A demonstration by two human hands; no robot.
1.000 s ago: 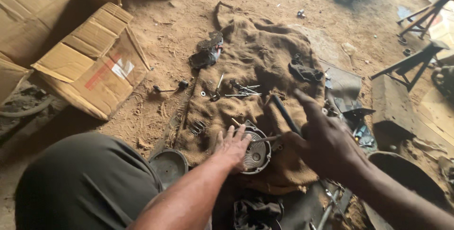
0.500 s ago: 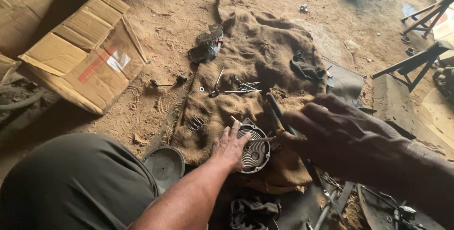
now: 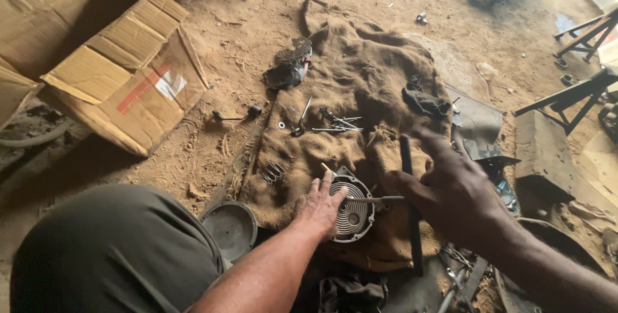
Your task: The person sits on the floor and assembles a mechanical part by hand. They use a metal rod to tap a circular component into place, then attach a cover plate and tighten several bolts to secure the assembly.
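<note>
My left hand (image 3: 320, 207) rests flat on the left rim of a round finned metal housing (image 3: 351, 212) that lies on a brown burlap cloth (image 3: 360, 81). My right hand (image 3: 450, 187) is to its right and grips a thin metal tool (image 3: 376, 200) whose tip reaches over the housing's centre. A long black bar (image 3: 410, 203) lies on the cloth under that hand. A coil spring (image 3: 273, 172) lies just left of the housing.
Several long bolts (image 3: 335, 123) and small parts are scattered on the cloth. A round dark cover (image 3: 230, 229) lies by my knee. Flattened cardboard boxes (image 3: 129, 75) sit at the left, metal stands (image 3: 573, 97) at the right, sandy ground all around.
My right hand has shifted slightly right and lower, keeping the thin tool over the housing. My left hand stays on the housing's rim.
</note>
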